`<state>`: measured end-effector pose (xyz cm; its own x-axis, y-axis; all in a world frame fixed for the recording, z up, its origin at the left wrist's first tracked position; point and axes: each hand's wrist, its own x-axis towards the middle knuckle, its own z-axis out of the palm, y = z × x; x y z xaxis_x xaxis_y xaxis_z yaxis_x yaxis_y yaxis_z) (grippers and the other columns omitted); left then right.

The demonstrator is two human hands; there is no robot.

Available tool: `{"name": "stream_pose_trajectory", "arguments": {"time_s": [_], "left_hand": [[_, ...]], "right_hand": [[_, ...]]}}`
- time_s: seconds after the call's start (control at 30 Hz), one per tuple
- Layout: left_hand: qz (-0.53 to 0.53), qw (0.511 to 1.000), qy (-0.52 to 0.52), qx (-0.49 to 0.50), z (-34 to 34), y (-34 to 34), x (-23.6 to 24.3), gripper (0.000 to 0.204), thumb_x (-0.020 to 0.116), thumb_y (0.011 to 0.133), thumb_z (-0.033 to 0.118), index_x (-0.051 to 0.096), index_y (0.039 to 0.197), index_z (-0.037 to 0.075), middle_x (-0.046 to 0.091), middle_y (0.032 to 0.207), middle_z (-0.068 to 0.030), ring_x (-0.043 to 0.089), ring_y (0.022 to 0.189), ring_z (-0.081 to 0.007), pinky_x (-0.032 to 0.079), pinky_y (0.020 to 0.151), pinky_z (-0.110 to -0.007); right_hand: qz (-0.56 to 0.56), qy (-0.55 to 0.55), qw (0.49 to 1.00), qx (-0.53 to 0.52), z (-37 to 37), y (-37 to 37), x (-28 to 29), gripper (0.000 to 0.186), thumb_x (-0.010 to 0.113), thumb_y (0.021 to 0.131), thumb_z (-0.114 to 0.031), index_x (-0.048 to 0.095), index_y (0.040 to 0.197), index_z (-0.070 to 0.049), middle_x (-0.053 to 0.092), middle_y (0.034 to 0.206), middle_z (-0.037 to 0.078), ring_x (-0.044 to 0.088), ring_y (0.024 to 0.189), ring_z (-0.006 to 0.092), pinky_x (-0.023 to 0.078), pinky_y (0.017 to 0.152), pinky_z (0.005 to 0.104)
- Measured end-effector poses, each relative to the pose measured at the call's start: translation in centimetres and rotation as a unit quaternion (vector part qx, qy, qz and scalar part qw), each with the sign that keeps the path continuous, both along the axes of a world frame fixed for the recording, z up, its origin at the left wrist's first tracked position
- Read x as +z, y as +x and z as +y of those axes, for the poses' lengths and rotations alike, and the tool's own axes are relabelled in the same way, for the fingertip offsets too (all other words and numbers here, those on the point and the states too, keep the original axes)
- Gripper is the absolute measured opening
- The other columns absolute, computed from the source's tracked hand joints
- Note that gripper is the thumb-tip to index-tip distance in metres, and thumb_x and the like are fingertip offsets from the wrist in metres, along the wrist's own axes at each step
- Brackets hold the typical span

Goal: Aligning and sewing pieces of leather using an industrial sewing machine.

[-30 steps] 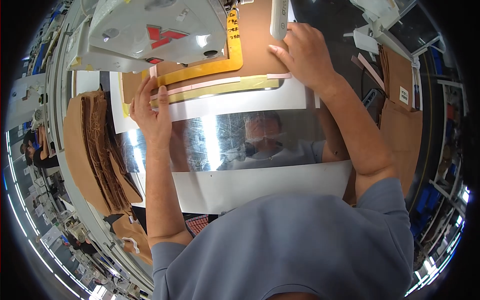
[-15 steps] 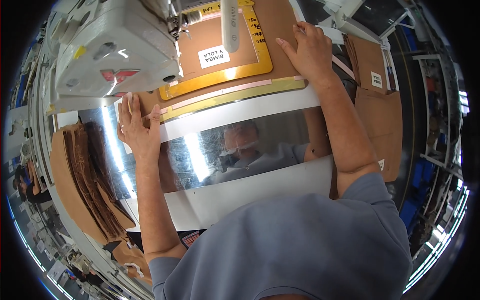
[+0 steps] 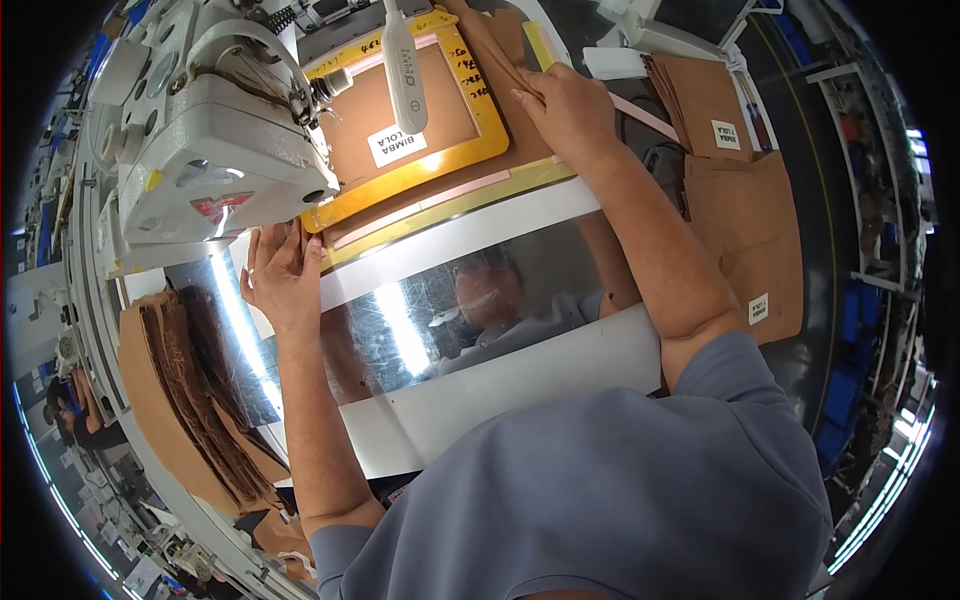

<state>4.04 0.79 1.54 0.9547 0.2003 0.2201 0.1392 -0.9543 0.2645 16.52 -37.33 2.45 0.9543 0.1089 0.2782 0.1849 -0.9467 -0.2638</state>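
A brown fabric or leather panel (image 3: 450, 115) lies beneath a yellow template frame (image 3: 425, 175), with a white printed label (image 3: 397, 146) showing inside the frame's opening. My right hand (image 3: 572, 115) is closed on the panel's far right edge, which it has pulled up into folds. At the panel's near left corner, my left hand (image 3: 285, 280) has its fingers curled at the brown edge, the thumb against it. Along the near side runs a yellow strip (image 3: 450, 205) with pink tape. The white sewing machine head (image 3: 220, 160) stands just beyond my left hand.
A shiny metal plate (image 3: 480, 300) lies on the white table in front of me. Stacked brown pieces (image 3: 190, 390) hang at the left, and more brown panels (image 3: 745, 230) lie at the right. A white wand-like device (image 3: 405, 80) hangs over the frame.
My right hand has gone from lying near the panel with fingers loose to gripping its edge, bunching it up. The left fingers have curled in at the left corner.
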Motion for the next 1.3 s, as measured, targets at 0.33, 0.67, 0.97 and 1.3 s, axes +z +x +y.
{"name": "stream_pose_trajectory", "arguments": {"time_s": [0.33, 0.67, 0.97, 1.3], "left_hand": [[-0.037, 0.998, -0.053, 0.020, 0.5, -0.1, 1.9, 0.026, 0.078, 0.088, 0.034, 0.073, 0.079, 0.010, 0.070, 0.086, 0.0013, 0.066, 0.087, -0.0194, 0.033, 0.095, -0.044], [0.040, 0.980, -0.194, -0.029, -1.1, -6.3, 5.7, 0.024, 0.082, 0.084, 0.020, 0.068, 0.075, 0.004, 0.069, 0.072, -0.0062, 0.065, 0.067, -0.0247, 0.047, 0.071, -0.036], [0.184, 0.898, -0.213, -0.339, -17.4, -15.2, 8.2, 0.019, 0.086, 0.082, 0.020, 0.070, 0.079, 0.009, 0.071, 0.087, -0.0023, 0.065, 0.093, -0.0212, 0.031, 0.104, -0.043], [0.205, 0.794, -0.228, -0.526, -27.2, -14.8, 8.3, 0.021, 0.088, 0.080, 0.023, 0.074, 0.090, 0.010, 0.071, 0.093, -0.0019, 0.067, 0.081, -0.0208, 0.044, 0.088, -0.035]], "right_hand": [[0.100, 0.181, 0.978, 0.002, 0.0, 0.0, 1.0, 0.029, 0.065, 0.097, -0.028, 0.073, 0.116, -0.008, 0.075, 0.098, 0.018, 0.072, 0.095, 0.0392, 0.057, 0.084, 0.0480], [0.105, 0.211, 0.972, 0.007, -4.9, -8.4, 3.9, 0.037, 0.068, 0.095, -0.020, 0.067, 0.125, 0.001, 0.072, 0.110, 0.026, 0.069, 0.104, 0.0422, 0.054, 0.091, 0.0461], [0.059, 0.243, 0.966, -0.060, -21.0, -19.6, 11.0, 0.040, 0.072, 0.098, -0.019, 0.065, 0.135, -0.004, 0.071, 0.128, 0.011, 0.067, 0.116, 0.0159, 0.052, 0.099, 0.0330], [0.032, -0.045, 0.915, -0.400, -42.5, -32.9, 7.6, 0.039, 0.078, 0.092, -0.030, 0.073, 0.126, -0.012, 0.075, 0.105, 0.008, 0.073, 0.098, 0.0239, 0.056, 0.086, 0.0354]]}}
